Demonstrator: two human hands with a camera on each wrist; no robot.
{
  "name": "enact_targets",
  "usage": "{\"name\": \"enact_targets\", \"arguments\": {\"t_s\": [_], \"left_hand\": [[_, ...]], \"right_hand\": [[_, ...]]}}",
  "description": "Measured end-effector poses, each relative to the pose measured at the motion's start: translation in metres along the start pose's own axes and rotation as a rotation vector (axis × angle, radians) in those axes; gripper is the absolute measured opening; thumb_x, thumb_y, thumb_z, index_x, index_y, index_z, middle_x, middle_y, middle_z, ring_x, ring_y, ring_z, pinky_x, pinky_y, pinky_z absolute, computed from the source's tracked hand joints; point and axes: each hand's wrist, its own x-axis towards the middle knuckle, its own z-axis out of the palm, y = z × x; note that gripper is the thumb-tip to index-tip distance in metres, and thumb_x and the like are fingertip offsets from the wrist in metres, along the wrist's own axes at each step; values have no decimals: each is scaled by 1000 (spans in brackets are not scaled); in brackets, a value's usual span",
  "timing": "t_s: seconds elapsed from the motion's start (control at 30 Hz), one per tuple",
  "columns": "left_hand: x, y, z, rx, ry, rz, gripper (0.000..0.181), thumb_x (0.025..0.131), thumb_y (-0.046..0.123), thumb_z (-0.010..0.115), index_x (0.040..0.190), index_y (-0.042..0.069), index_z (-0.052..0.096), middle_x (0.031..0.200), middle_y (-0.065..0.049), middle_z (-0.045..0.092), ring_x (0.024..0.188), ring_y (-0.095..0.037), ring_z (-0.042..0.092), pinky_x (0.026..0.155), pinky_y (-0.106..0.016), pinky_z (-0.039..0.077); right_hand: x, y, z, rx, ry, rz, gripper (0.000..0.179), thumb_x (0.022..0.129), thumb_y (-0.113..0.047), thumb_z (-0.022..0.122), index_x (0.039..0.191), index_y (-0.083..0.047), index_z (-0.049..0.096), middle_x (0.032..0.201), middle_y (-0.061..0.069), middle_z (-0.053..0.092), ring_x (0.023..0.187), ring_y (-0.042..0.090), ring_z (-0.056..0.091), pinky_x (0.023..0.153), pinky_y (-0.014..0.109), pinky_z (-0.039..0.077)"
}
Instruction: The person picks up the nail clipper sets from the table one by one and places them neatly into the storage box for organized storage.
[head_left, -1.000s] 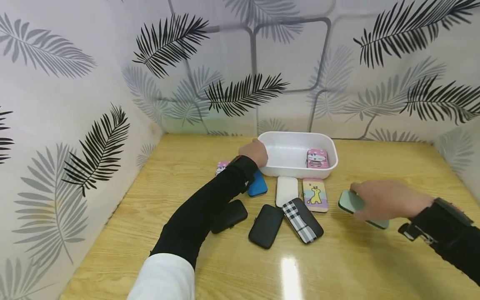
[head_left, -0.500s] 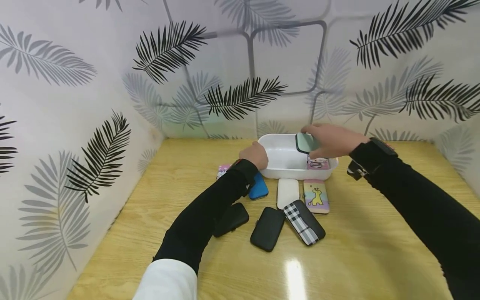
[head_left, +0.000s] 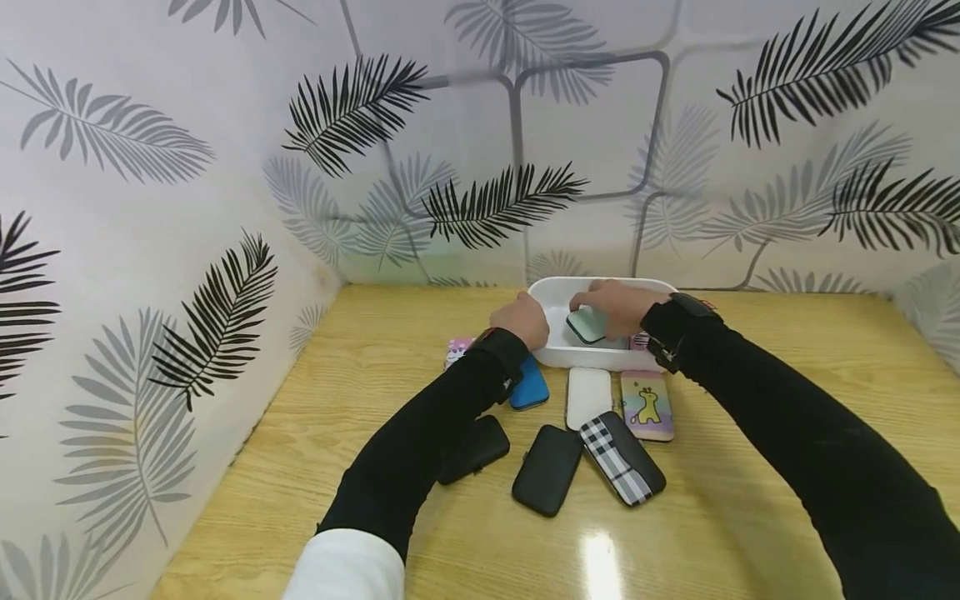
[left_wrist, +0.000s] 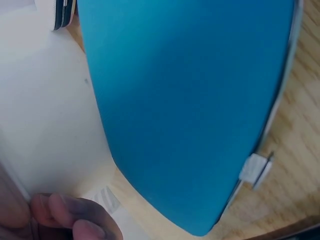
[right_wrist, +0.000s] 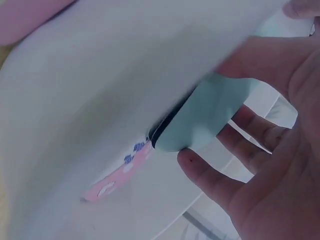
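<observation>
Inside a white plastic bin [head_left: 581,358], a mint-green clasp case [head_left: 587,323] is held by my right hand [head_left: 617,305]. Thumb and fingers pinch its edges in the right wrist view. A pink patterned case [right_wrist: 117,182] lies in the bin beside it, partly covered by the hand in the head view. My left hand [head_left: 521,321] grips the bin's left rim with curled fingers [left_wrist: 87,220]. Just below that wrist lies a blue case [left_wrist: 190,110] with a small metal clasp, on the table outside the bin.
On the wooden table [head_left: 315,450], in front of the bin, are a white case [head_left: 588,398], a giraffe case [head_left: 647,406], a black-and-plaid case [head_left: 622,458] and two black cases, one [head_left: 548,471] nearer the middle. Another pink case [head_left: 456,350] shows behind the left arm.
My right hand has carried the mint-green case from above the table at right, over the bin's rim and down into it, moving left. My left hand has stayed at the rim.
</observation>
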Motion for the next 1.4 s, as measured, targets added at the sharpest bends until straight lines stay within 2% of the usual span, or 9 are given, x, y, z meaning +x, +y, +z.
{"name": "enact_targets", "arguments": {"t_s": [0.17, 0.3, 0.4, 0.47, 0.57, 0.87, 1.0, 1.27, 1.4], "left_hand": [[0, 1, 0, 2, 6, -5, 44, 102, 35, 50, 131, 1, 49, 98, -9, 71, 84, -22, 71, 72, -35, 57], [0, 1, 1, 6, 1, -14, 46, 102, 36, 51, 132, 1, 48, 98, -9, 71, 84, -21, 71, 71, -35, 57], [-1, 1, 2, 3, 0, -15, 47, 102, 36, 52, 132, 1, 48, 97, -9, 71, 81, -20, 70, 70, -34, 57], [-1, 1, 3, 1, -3, -17, 47, 102, 36, 51, 133, 1, 48, 98, -9, 71, 81, -20, 70, 70, -34, 57], [-2, 1, 3, 2, -11, -23, 46, 103, 36, 51, 133, 1, 48, 99, -9, 71, 81, -20, 70, 70, -34, 56], [-2, 0, 1, -9, -10, -31, 46, 102, 36, 50, 133, 2, 48, 100, -9, 71, 83, -20, 70, 68, -34, 56], [0, 0, 2, -2, -5, -24, 43, 103, 35, 48, 130, 2, 49, 99, -10, 71, 84, -22, 71, 69, -35, 56], [2, 2, 1, 9, -16, -42, 45, 103, 36, 48, 133, 3, 48, 101, -9, 71, 84, -21, 70, 69, -34, 56], [2, 2, 0, 24, -30, -35, 48, 104, 37, 47, 137, 2, 46, 99, -8, 70, 82, -20, 70, 67, -33, 55]], "right_hand": [[9, 9, 14, -4, -88, -36, 61, 76, 11, 66, 131, -16, 64, 122, 20, 59, 98, 30, 51, 84, 43, 47], [20, 24, 29, 35, -152, -47, 44, 87, -3, 60, 129, -15, 68, 127, 20, 61, 108, 32, 54, 99, 47, 45], [24, 29, 34, 38, -114, -28, 31, 93, -18, 62, 122, -12, 71, 124, 18, 65, 114, 34, 57, 104, 50, 43], [21, 24, 32, 17, -92, 17, 32, 93, -26, 65, 120, -11, 71, 122, 17, 66, 114, 34, 58, 104, 52, 43], [18, 19, 32, -42, -97, 70, 38, 92, -33, 66, 124, -13, 69, 120, 14, 65, 109, 29, 57, 101, 47, 45], [-2, -10, 1, 18, -133, -13, 35, 81, -8, 69, 117, -6, 70, 118, 18, 62, 101, 29, 54, 94, 45, 46], [-7, -9, 1, 24, -141, -21, 36, 82, -6, 68, 118, -6, 71, 123, 17, 63, 103, 27, 55, 95, 43, 46], [-12, -6, 2, 59, -127, -30, 30, 88, -7, 68, 118, -7, 72, 127, 18, 63, 115, 33, 56, 103, 49, 44], [-14, -1, 3, 87, -88, -33, 42, 88, -10, 70, 130, -5, 66, 135, 21, 60, 126, 38, 54, 107, 52, 42]]}}
